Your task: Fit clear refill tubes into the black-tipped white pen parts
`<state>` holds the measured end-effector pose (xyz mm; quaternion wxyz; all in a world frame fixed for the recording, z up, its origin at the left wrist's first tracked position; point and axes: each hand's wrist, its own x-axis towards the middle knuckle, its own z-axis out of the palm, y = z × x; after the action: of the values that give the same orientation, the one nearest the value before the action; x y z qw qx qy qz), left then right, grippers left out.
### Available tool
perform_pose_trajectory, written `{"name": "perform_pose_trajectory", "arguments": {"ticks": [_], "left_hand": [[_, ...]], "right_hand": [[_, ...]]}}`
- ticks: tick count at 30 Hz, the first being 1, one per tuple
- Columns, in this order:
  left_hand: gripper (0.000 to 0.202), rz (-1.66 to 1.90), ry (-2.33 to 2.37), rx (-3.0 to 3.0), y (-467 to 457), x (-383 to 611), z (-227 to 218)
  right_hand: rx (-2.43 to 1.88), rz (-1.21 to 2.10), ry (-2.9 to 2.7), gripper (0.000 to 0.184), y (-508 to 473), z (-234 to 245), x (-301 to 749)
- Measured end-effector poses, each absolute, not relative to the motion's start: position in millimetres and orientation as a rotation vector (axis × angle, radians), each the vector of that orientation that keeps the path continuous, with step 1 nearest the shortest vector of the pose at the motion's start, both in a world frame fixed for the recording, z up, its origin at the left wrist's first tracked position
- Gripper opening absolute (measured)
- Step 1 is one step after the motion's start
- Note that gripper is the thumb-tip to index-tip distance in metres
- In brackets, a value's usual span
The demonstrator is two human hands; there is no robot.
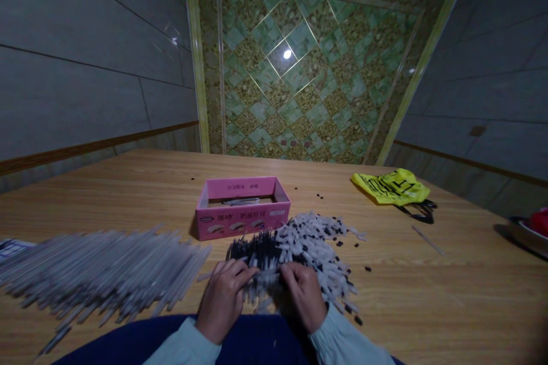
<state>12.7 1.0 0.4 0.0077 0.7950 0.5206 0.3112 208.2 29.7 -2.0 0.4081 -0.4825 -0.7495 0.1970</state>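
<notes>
My left hand and my right hand meet at the near edge of the wooden table, fingers pinched on a thin clear pen barrel held between them. Just beyond the fingers lies a bundle of black refills. To the right of it spreads a heap of small clear and black caps. A wide pile of clear pen barrels covers the table to my left.
A pink cardboard box stands open behind the piles, a few pens inside. A yellow bag with black handles lies at the back right. A dish with something red sits at the right edge. Tiled walls enclose the table.
</notes>
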Motion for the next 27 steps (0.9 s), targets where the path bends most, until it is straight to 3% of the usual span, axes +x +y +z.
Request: {"name": "perform_pose_trajectory", "arguments": {"ticks": [2, 5, 9, 15, 18, 24, 27], "left_hand": [[0.045, 0.981, 1.646, 2.476, 1.1, 12.0, 0.8], [0.045, 0.957, 1.656, 2.47, 1.2, 11.8, 1.9], [0.045, 0.944, 1.634, 2.486, 1.0, 12.9, 2.5], [0.045, 0.954, 1.642, 2.481, -0.7, 12.7, 3.1], [0.046, 0.952, 1.635, 2.483, -0.5, 13.1, 3.5], [0.048, 1.051, 1.601, 2.474, 1.2, 12.4, 1.3], [0.048, 1.057, 1.586, 2.481, 1.2, 12.2, 2.1]], "right_hand": [[-1.153, 0.46, -1.906, 0.019, 27.8, -0.2, 208.6], [-1.064, 0.428, -1.953, 0.014, 26.5, 1.5, 208.8], [-1.244, 0.37, -2.024, 0.034, 26.6, 2.0, 209.6], [-1.119, 0.363, -2.017, 0.014, 23.7, 5.3, 210.3], [-1.232, 0.319, -2.052, 0.033, 23.7, 3.9, 210.2], [-1.096, 0.34, -2.005, 0.012, 24.0, 6.8, 210.3], [-1.174, 0.307, -2.032, 0.03, 24.1, 7.4, 210.8]]}}
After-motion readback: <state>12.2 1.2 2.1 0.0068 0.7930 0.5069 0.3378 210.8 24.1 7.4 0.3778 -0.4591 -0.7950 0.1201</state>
